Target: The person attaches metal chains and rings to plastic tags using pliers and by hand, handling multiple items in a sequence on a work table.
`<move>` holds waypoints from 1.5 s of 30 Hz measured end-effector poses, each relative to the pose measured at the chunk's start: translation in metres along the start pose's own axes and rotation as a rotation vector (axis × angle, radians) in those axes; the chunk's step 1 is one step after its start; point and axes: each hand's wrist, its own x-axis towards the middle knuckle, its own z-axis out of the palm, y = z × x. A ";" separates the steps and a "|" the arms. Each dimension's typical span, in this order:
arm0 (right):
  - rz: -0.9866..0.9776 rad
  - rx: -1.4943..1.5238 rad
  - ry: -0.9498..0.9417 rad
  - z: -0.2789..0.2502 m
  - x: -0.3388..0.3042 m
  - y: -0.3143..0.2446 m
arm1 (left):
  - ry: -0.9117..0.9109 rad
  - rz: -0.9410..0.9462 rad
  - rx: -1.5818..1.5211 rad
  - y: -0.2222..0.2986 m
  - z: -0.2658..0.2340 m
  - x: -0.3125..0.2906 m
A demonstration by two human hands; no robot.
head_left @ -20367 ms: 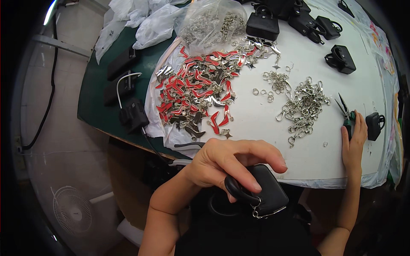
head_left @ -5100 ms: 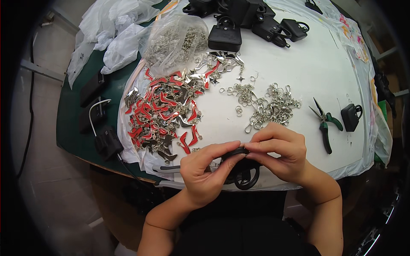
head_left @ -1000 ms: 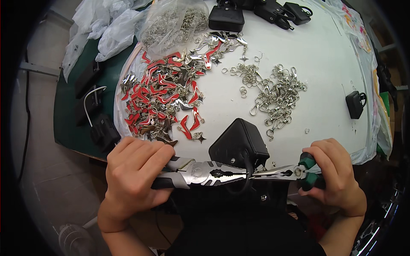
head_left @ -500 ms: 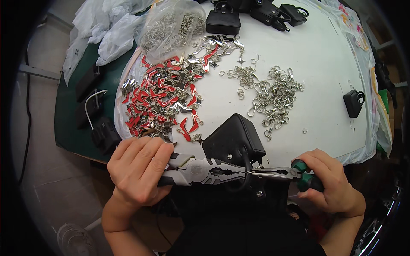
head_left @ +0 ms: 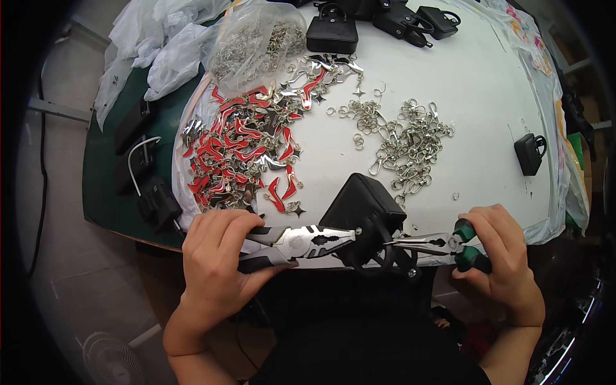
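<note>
My left hand is closed round the grey and black handles of the combination pliers, whose jaw tips point right, at the side of a small black bag. My right hand grips green-handled long-nose pliers. Their thin tips reach left to the bag's handle, where a tiny bit of metal shows; whether they pinch it I cannot make out. The bag hangs tilted at the table's near edge, between the two tools.
Red and silver shoe-shaped charms lie heaped at left, below a clear bag of metal rings. Silver clasps and rings lie centre right. More black mini bags stand at the back; one sits far right. Black devices lie left.
The left pliers' tips have come away from the long-nose tips at the bag's handle. The bag has shifted a little right and tilted. My right hand has moved slightly up.
</note>
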 end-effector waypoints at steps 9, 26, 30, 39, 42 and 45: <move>-0.035 -0.199 0.071 -0.006 -0.013 0.015 | 0.004 -0.129 0.092 0.013 0.051 -0.023; 0.355 0.223 0.236 0.016 -0.021 0.054 | 0.352 -0.012 -0.789 0.046 0.061 0.053; 0.533 0.041 0.346 0.025 -0.031 0.099 | 0.328 -0.069 -0.781 0.044 0.068 0.062; 0.527 -0.493 0.382 0.048 -0.043 0.147 | -0.004 -0.126 -0.626 0.051 0.067 0.082; 0.404 -0.538 0.427 0.044 -0.024 0.134 | -0.065 -0.136 -0.740 0.046 0.073 0.076; 0.252 -0.372 0.457 0.036 0.005 0.105 | -0.024 -0.132 -0.794 0.039 0.050 0.062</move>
